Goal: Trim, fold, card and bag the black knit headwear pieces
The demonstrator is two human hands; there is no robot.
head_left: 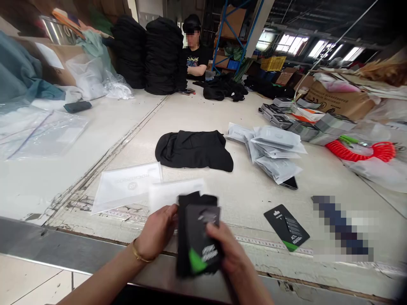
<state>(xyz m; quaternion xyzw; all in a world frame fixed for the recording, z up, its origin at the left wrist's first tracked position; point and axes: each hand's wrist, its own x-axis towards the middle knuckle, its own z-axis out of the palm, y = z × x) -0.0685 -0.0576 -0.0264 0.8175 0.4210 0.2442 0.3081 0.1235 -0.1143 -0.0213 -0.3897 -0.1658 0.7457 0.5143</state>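
Note:
Low at the table's front edge, my right hand clasps a black card with a green corner against a folded piece of black cloth. Its thumb presses on the card's face. My left hand grips the left edge of that folded cloth; motion blurs the bundle slightly. Just beyond lie two frosted plastic bags, one printed and one partly behind the bundle. Farther out, a black fabric piece is spread flat. Another black card lies to the right.
Filled bags are heaped at right over a dark phone. Behind them stand stacks of cards and a red coiled hose. Tall black cloth piles rise at the back, beside a person. Clear bags lie left.

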